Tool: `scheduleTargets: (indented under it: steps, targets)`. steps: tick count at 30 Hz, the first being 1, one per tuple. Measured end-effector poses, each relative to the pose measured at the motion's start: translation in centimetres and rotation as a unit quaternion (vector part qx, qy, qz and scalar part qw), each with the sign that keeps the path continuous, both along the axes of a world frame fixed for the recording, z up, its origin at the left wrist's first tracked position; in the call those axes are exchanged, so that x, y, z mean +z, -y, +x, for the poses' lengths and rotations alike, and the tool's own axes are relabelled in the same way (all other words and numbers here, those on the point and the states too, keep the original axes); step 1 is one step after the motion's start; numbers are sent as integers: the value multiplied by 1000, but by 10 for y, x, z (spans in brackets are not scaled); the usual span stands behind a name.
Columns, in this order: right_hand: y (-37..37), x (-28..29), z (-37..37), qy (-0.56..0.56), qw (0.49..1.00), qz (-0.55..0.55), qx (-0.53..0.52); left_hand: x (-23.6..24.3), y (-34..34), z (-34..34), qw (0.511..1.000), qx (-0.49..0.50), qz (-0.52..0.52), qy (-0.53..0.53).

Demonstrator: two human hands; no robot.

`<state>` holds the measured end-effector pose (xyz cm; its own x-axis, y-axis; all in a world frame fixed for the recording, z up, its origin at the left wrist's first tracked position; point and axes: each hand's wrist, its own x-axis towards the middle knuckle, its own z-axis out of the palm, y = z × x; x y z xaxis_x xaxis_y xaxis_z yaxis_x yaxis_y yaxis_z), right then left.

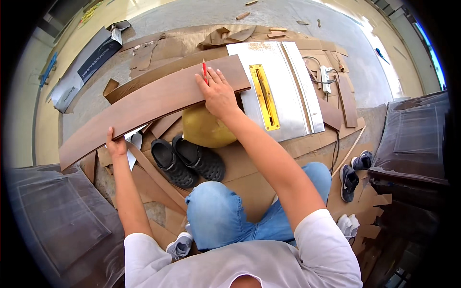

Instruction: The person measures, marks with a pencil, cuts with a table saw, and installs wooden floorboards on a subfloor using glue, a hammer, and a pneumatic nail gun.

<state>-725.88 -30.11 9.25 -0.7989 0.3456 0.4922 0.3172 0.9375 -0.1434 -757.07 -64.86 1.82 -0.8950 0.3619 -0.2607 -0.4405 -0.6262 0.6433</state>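
A long brown wooden plank [149,100] slants across the view, its right end over the edge of a silver table saw [293,91] with a yellow slotted insert [264,96]. My left hand [116,144] grips the plank's near edge toward its left end. My right hand [216,93] rests on the plank near its right end, holding a red pencil [205,72] upright between the fingers. Below the plank, a rounded yellow object [206,129] is partly visible beside a pair of dark clogs [187,163].
Cardboard sheets [249,173] lie under the saw and my legs. A long flooring box [81,72] is at upper left. A white power strip [326,79] with cables sits right of the saw. Shoes [348,182] lie at right. Dark plastic-wrapped furniture [57,206] flanks me on both sides.
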Motion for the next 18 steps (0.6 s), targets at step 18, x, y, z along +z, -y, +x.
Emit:
scheduleTargets:
  steps: [18]
  targets:
    - [-52, -22, -2, -63, 994, -42, -81, -16, -62, -23, 1000, -20, 5, -12]
